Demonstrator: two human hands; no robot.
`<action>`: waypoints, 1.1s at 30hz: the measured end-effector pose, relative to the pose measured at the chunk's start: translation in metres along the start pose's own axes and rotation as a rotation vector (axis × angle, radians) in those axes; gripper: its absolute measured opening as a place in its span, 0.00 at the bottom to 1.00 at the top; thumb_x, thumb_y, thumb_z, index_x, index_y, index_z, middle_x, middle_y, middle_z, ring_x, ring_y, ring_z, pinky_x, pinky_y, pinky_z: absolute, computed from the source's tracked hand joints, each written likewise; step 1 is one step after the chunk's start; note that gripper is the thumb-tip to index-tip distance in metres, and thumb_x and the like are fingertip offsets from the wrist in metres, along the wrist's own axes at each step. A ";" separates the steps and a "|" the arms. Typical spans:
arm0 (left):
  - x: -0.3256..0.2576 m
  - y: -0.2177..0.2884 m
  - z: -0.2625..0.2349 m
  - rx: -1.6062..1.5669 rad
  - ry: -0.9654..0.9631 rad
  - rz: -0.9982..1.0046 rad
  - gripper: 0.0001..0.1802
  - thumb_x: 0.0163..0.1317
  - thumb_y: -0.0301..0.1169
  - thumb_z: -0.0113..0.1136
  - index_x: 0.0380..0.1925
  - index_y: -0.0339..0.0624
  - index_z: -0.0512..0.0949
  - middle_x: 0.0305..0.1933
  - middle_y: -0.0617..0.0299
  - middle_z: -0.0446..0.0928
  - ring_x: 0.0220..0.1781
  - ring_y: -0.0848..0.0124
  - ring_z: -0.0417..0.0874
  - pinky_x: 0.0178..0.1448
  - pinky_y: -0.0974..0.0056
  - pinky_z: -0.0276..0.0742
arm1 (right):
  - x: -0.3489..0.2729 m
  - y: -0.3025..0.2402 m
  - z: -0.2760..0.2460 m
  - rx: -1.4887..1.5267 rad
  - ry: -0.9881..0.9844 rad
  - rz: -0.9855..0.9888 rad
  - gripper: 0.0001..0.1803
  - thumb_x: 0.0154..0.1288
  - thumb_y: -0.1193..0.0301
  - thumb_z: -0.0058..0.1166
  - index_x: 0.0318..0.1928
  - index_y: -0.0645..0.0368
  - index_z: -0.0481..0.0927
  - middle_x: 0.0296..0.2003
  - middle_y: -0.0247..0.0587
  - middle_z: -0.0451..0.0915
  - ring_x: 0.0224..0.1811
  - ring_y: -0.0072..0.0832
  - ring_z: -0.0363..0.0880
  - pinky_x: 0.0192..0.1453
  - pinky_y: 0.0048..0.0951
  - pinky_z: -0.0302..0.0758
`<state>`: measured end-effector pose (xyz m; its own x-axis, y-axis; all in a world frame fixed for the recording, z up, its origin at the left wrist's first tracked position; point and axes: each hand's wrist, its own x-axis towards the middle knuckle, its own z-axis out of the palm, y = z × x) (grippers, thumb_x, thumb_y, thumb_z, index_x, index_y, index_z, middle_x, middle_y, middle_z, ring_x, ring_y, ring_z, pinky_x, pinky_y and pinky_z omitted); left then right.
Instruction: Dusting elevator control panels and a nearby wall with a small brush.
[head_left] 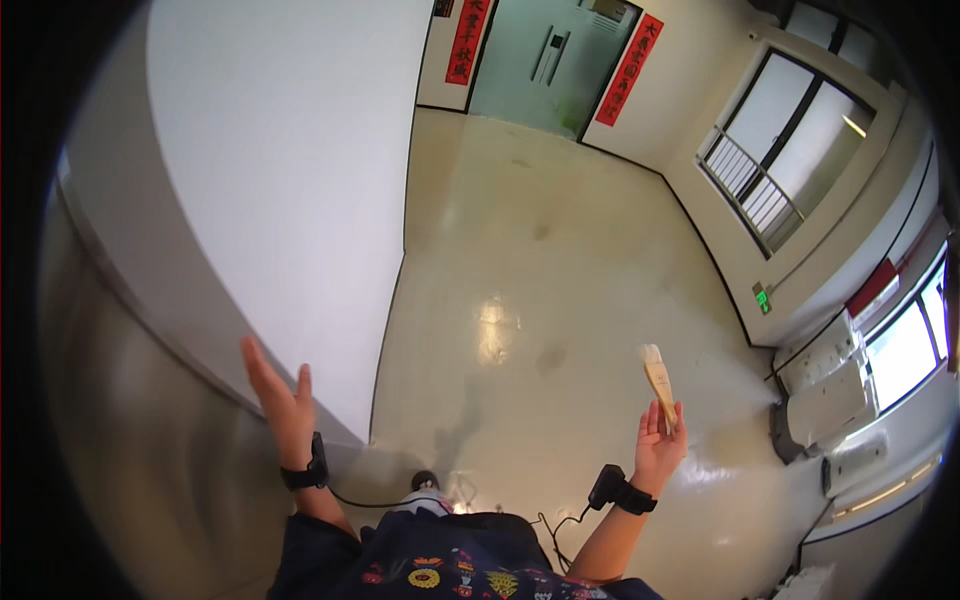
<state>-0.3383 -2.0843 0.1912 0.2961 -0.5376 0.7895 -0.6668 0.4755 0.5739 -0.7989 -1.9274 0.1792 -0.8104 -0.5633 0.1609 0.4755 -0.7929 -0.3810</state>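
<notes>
My left hand (282, 398) is raised with flat, spread fingers close to the corner where the white wall (290, 170) meets a grey metal panel (130, 420); I cannot tell if it touches. My right hand (660, 440) is lifted at the right and holds a small paintbrush (658, 380) with a pale wooden handle and light bristles pointing up. Both wrists wear black bands, the right one carrying a small black device (608, 484).
A glossy cream floor (540, 260) runs to a frosted glass door (550, 60) flanked by red banners (465, 40). A railed window (770, 150) is at the right, with white boxes (830, 390) along the right wall. My shoe (425, 482) shows below.
</notes>
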 end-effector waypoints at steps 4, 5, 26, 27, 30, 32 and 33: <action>-0.028 0.055 -0.019 0.049 0.162 -0.095 0.44 0.55 0.28 0.56 0.66 0.38 0.41 0.70 0.46 0.41 0.71 0.51 0.44 0.70 0.54 0.45 | 0.003 -0.003 -0.007 -0.134 -0.096 0.015 0.20 0.66 0.65 0.41 0.55 0.60 0.67 0.48 0.47 0.74 0.47 0.35 0.76 0.48 0.32 0.74; -0.043 0.076 -0.024 0.035 0.166 -0.136 0.45 0.55 0.28 0.57 0.66 0.39 0.40 0.70 0.46 0.40 0.71 0.51 0.43 0.70 0.53 0.45 | 0.007 -0.003 -0.005 -0.177 -0.134 0.013 0.20 0.66 0.64 0.41 0.55 0.60 0.67 0.47 0.45 0.74 0.46 0.35 0.76 0.47 0.32 0.74; -0.214 0.280 -0.076 0.440 0.360 -0.485 0.39 0.56 0.29 0.55 0.66 0.44 0.47 0.71 0.50 0.38 0.73 0.58 0.40 0.70 0.53 0.40 | -0.029 0.039 0.118 -0.112 -1.263 1.133 0.27 0.71 0.52 0.27 0.44 0.64 0.71 0.31 0.45 0.76 0.33 0.31 0.77 0.45 0.32 0.73; -0.218 0.280 -0.073 0.453 0.327 -0.477 0.40 0.56 0.29 0.55 0.66 0.44 0.47 0.72 0.50 0.37 0.73 0.58 0.39 0.71 0.54 0.39 | -0.021 0.039 0.111 -0.161 -1.257 1.162 0.28 0.71 0.52 0.26 0.42 0.65 0.72 0.28 0.44 0.76 0.30 0.28 0.76 0.43 0.29 0.72; -0.193 0.252 -0.062 0.257 0.361 -0.635 0.43 0.56 0.29 0.55 0.67 0.44 0.41 0.72 0.49 0.34 0.73 0.57 0.36 0.71 0.56 0.38 | 0.013 0.068 0.110 -0.258 -1.234 1.142 0.27 0.70 0.53 0.30 0.39 0.66 0.73 0.22 0.42 0.75 0.24 0.26 0.75 0.34 0.27 0.73; -0.138 0.200 -0.052 0.254 0.358 -0.670 0.44 0.57 0.30 0.54 0.67 0.45 0.37 0.72 0.49 0.33 0.73 0.57 0.35 0.71 0.56 0.37 | 0.028 0.120 0.142 -0.309 -1.143 1.078 0.23 0.69 0.56 0.34 0.38 0.66 0.73 0.23 0.43 0.76 0.24 0.27 0.76 0.33 0.27 0.74; -0.129 0.193 -0.047 0.187 0.354 -0.697 0.46 0.57 0.30 0.54 0.67 0.46 0.34 0.72 0.49 0.32 0.73 0.57 0.34 0.71 0.57 0.37 | 0.039 0.126 0.142 -0.263 -1.103 1.006 0.22 0.68 0.57 0.37 0.37 0.65 0.73 0.24 0.44 0.77 0.24 0.28 0.77 0.32 0.27 0.75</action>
<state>-0.4733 -1.8906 0.2104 0.8649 -0.4003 0.3029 -0.3425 -0.0294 0.9391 -0.7221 -2.0823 0.2671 0.5160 -0.8103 0.2777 0.4884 0.0120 -0.8725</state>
